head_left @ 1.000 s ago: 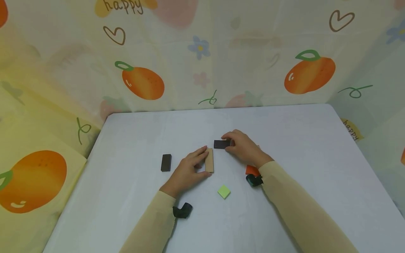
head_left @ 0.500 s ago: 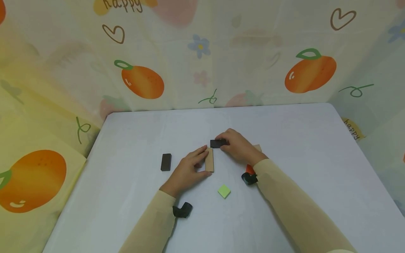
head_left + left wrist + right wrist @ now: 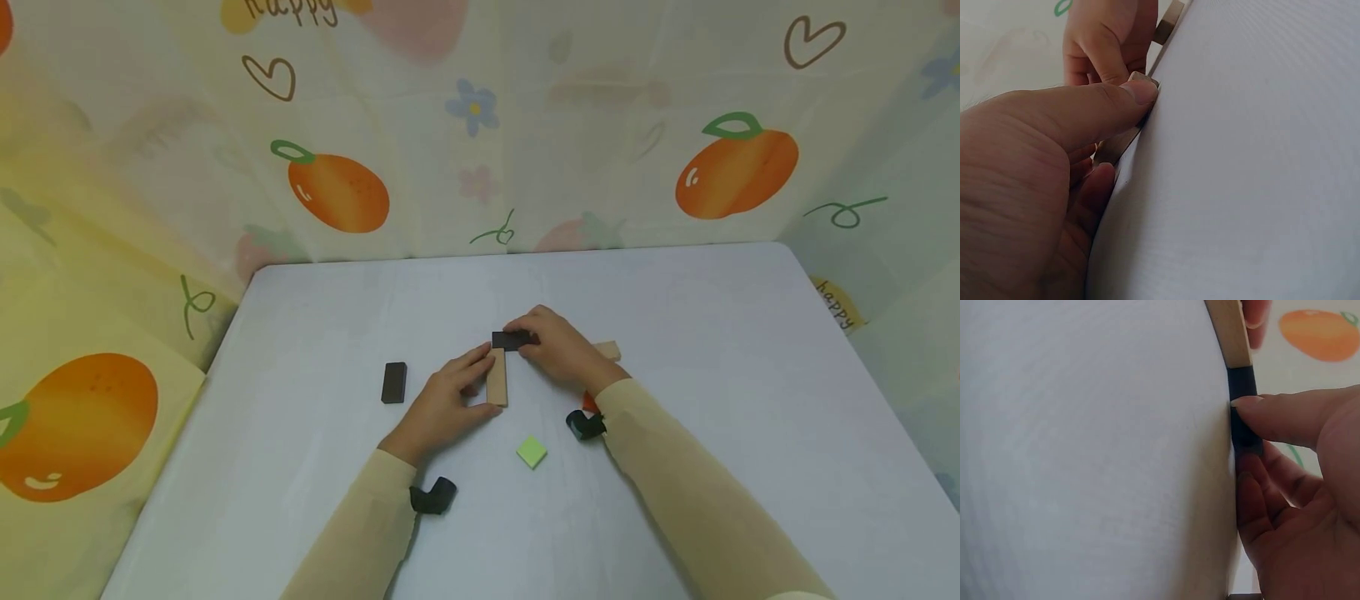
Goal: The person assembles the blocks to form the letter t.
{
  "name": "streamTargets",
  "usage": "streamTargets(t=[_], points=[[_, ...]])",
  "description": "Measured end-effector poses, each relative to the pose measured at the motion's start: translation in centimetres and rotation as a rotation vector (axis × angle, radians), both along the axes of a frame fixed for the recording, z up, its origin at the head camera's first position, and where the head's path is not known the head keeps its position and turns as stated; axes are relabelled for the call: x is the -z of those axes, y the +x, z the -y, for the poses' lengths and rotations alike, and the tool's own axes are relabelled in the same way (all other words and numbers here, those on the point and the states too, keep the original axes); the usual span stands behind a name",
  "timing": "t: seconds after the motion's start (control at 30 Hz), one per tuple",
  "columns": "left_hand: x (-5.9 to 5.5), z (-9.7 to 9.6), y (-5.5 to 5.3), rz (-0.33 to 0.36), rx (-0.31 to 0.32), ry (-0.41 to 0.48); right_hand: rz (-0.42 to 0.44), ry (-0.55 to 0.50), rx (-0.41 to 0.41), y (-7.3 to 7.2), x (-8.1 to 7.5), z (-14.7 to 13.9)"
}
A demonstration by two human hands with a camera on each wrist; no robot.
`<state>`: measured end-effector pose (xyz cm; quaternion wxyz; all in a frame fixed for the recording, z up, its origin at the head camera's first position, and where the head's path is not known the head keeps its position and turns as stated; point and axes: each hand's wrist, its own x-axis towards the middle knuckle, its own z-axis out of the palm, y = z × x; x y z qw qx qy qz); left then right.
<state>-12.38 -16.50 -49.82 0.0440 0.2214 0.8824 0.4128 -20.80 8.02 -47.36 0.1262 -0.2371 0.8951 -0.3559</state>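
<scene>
My left hand [image 3: 442,408] holds a pale wooden block [image 3: 497,379] that lies lengthwise away from me, thumb at its near end and fingers along its far part. At that block's far end is a dark rectangular block [image 3: 507,340], set crosswise. My right hand [image 3: 561,346] pinches this dark block between thumb and fingers. In the right wrist view the dark block [image 3: 1242,378] meets the end of the pale block [image 3: 1229,331], and both sit on the white tabletop. The left wrist view has the left thumb covering part of the pale block [image 3: 1116,144].
A second dark block [image 3: 393,382] lies left of the left hand. Nearer me is a light green square piece [image 3: 532,452]. Another pale block [image 3: 608,350] and an orange piece [image 3: 589,402] are partly hidden by the right arm. A printed curtain [image 3: 585,167] borders the white table [image 3: 675,317].
My right hand has slid the dark block leftward until it stands at the pale block's far end. The left hand has stayed in place on the pale block.
</scene>
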Motion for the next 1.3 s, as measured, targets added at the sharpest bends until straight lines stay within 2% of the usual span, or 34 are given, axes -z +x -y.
streamTargets(t=[0.4, 0.97, 1.3], points=[[0.0, -0.1, 0.0, -0.005, -0.005, -0.021, -0.027, -0.052, 0.023, 0.4, 1.1, -0.5], [0.0, -0.2, -0.1, 0.003, -0.018, -0.006, -0.112, -0.043, 0.008, 0.7, 1.4, -0.7], [0.3, -0.1, -0.2, -0.023, -0.013, -0.011, -0.125, -0.036, -0.008, 0.6, 1.8, -0.6]])
